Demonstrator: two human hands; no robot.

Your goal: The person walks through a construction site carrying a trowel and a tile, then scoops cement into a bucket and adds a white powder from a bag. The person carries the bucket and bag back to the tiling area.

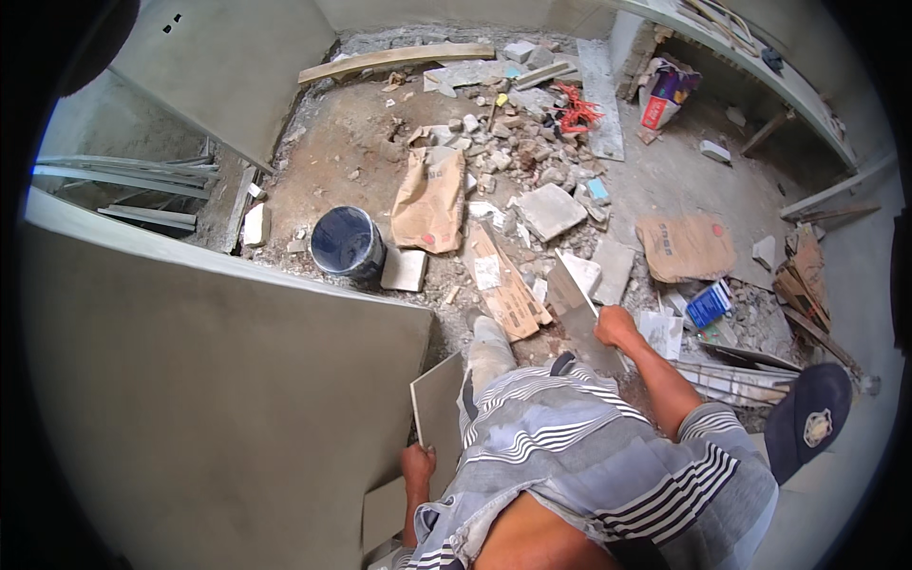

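My left hand is low on the left, closed on the edge of a thin grey-brown tile that stands tilted beside my leg. Farther forward, my right hand grips the pale edge of a second tile, tilted with its face toward the left. Below my left hand, another flat tile-like piece leans by the grey wall, partly hidden by my arm. A flattened cardboard box lies on the ground between the two held tiles.
A dark bucket stands past the low wall, next to a brown paper sack. Rubble covers the middle floor. A second sack and a blue package lie right. A dark cap shows by my right shoulder.
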